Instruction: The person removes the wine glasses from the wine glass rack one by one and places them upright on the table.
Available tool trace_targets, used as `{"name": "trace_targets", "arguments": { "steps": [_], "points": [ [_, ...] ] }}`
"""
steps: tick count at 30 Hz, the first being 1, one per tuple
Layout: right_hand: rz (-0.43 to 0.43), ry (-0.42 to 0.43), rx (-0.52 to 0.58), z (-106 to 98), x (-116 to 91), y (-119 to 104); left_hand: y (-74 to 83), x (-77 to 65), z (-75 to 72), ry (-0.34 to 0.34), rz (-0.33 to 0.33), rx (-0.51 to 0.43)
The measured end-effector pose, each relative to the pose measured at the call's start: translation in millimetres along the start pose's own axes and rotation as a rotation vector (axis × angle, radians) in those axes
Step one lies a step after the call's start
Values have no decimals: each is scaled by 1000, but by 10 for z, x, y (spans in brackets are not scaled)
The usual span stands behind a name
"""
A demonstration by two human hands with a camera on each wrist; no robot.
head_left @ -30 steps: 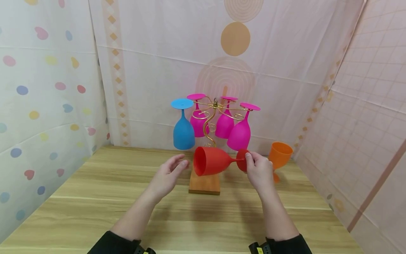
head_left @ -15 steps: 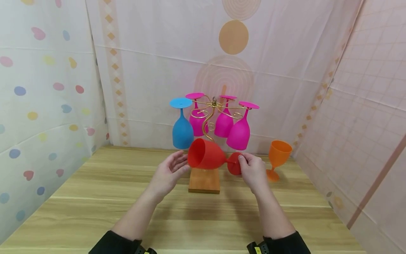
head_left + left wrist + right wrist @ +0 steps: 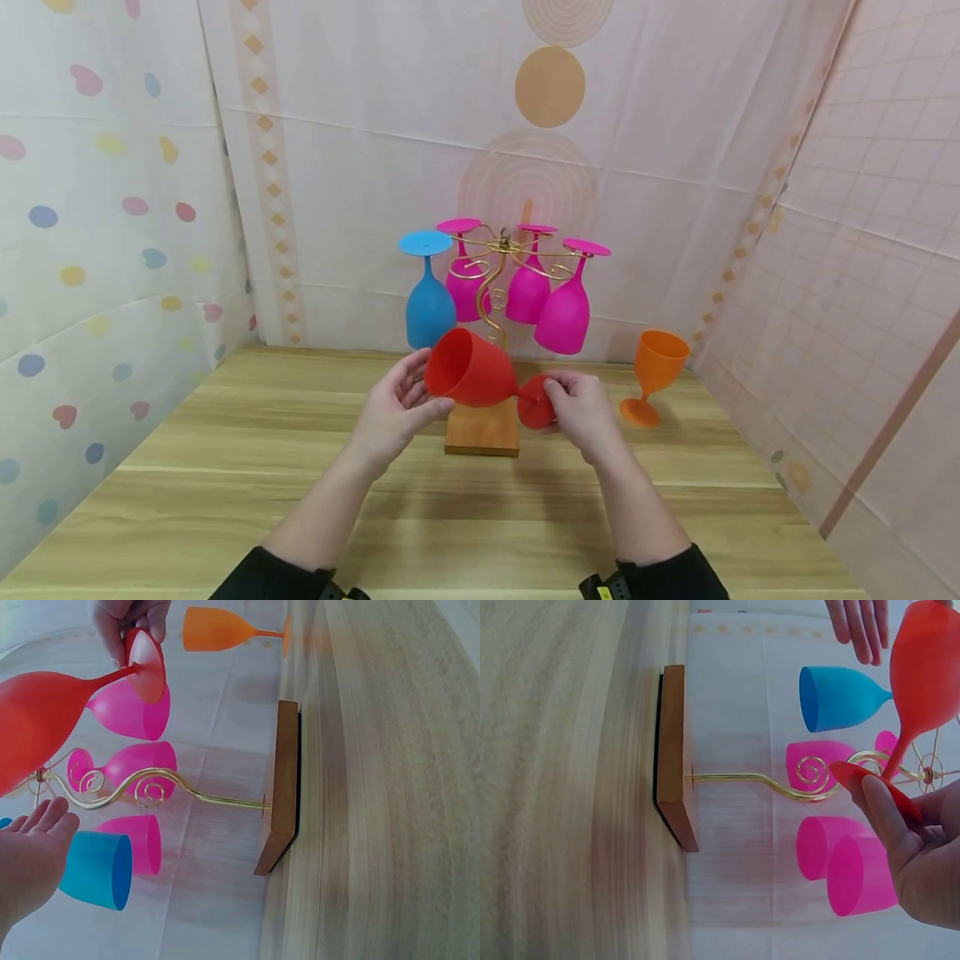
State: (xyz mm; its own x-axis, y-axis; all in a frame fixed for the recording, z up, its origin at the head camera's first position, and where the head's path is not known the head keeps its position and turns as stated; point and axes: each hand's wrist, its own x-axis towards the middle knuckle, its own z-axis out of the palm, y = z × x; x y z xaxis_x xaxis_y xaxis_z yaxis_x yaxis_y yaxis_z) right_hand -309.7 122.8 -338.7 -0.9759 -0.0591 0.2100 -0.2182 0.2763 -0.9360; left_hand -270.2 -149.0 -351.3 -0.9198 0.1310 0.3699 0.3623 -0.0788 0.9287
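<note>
A red goblet is held tilted in the air, its mouth facing left toward me and its foot at the right. My right hand pinches the foot between thumb and fingers. At the other end my left hand lies right beside the bowl's rim, its fingers relaxed and spread from the thumb. Behind the goblet stands a gold wire rack on a wooden base. Hanging upside down from it are a blue goblet and three pink goblets.
An orange goblet stands upright on the wood-grain table to the right of the rack. Patterned cloth walls enclose the table at the back and both sides.
My right hand has moved left and slightly down, bringing the red goblet leftward to my left hand. The goblet's mouth has tipped upward. The orange goblet's foot has come into full view.
</note>
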Motion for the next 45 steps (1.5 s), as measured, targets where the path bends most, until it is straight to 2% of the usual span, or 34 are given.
{"name": "trace_targets", "arguments": {
  "steps": [7,17,24,34,45],
  "points": [
    [9,-74,23,53,-19,28,19,-9,22,-8,9,-41],
    [27,-164,21,113,-31,40,56,-41,28,22,23,4],
    [24,-245,26,158,-52,44,59,-42,26,23,35,-14],
    [11,-281,13,173,-55,58,37,-43,9,28,51,-33],
    [-3,-300,5,158,-56,49,87,-41,-2,74,34,4]
  ]
}}
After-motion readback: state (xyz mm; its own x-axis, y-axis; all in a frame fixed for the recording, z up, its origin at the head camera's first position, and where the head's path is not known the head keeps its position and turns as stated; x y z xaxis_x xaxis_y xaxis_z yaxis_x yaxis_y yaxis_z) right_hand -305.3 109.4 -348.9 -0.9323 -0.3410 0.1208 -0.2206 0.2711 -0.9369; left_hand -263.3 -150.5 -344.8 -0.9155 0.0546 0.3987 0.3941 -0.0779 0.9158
